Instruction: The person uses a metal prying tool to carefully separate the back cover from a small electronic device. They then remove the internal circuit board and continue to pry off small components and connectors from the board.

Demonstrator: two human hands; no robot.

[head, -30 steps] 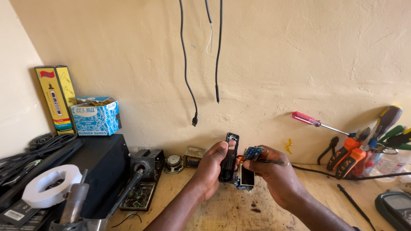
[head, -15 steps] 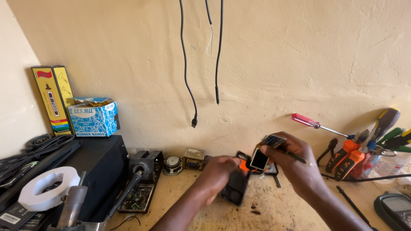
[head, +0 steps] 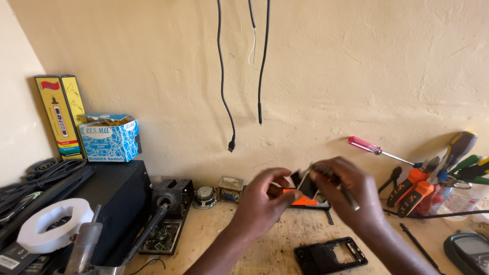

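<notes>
left hand [head: 262, 201]: fingers curled, thumb and fingertips pinching the left edge of a small dark phone part [head: 307, 186], held up above the desk [head: 254, 239]

right hand [head: 351, 193]: closed around the right side of that same part, with a thin metal tool [head: 350, 198] poking out from under the fingers

phone part: sits right between the two hands, tilted, kinda blurry so can't tell exactly what piece it is; an orange-and-black bit [head: 305, 201] shows just below it

phone frame [head: 330, 254]: black, empty, lying flat on the desk just below the right hand, not touching it

right side stuff: red-handled screwdriver [head: 374, 149] leaning on the wall, orange pliers [head: 413, 186] near it

left side stuff: blue rubber band box [head: 109, 137] on a black box [head: 114, 203], white tape roll [head: 51, 224], small speaker [head: 205, 196] by the wall

overhead: black cables [head: 224, 91] hanging down the wall
</notes>
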